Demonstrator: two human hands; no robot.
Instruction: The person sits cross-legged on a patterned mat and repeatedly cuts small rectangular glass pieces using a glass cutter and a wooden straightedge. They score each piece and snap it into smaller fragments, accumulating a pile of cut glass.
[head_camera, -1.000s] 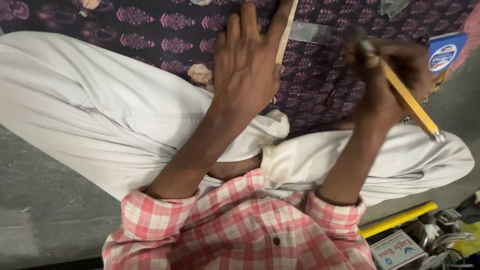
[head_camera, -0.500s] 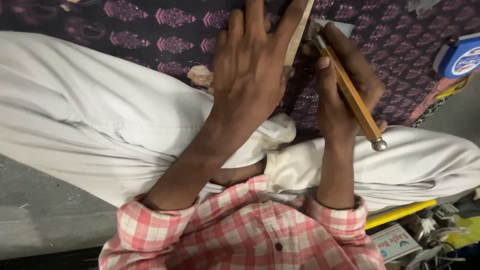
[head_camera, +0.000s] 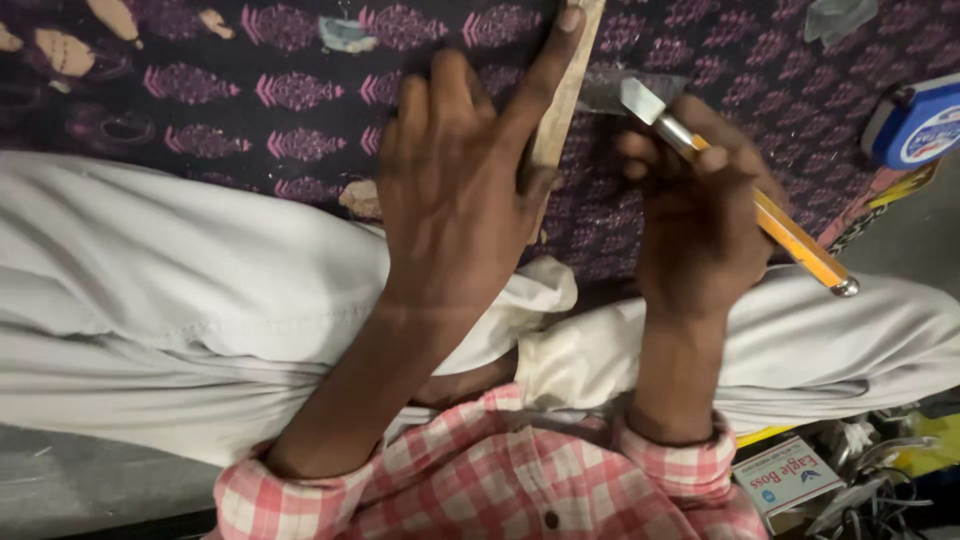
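Wooden straightedge (head_camera: 560, 100) is pinned flat by left hand (head_camera: 455, 190); yellow-handled cutter (head_camera: 745, 195) is clenched in right hand (head_camera: 700, 220), blade just beside it.

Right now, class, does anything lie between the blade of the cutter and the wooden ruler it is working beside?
Nothing visible does. The right hand holds the cutter, its blade tip close to the wooden ruler, which the left hand presses onto the patterned cloth. Only bare cloth shows between them.

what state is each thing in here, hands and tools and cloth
left hand: flat, fingers spread, pressing the wooden ruler onto the cloth
right hand: closed around the yellow-handled cutter, blade end near the ruler edge
wooden ruler: lying on the cloth
patterned purple cloth: spread flat
blue tape measure: lying at the right, untouched
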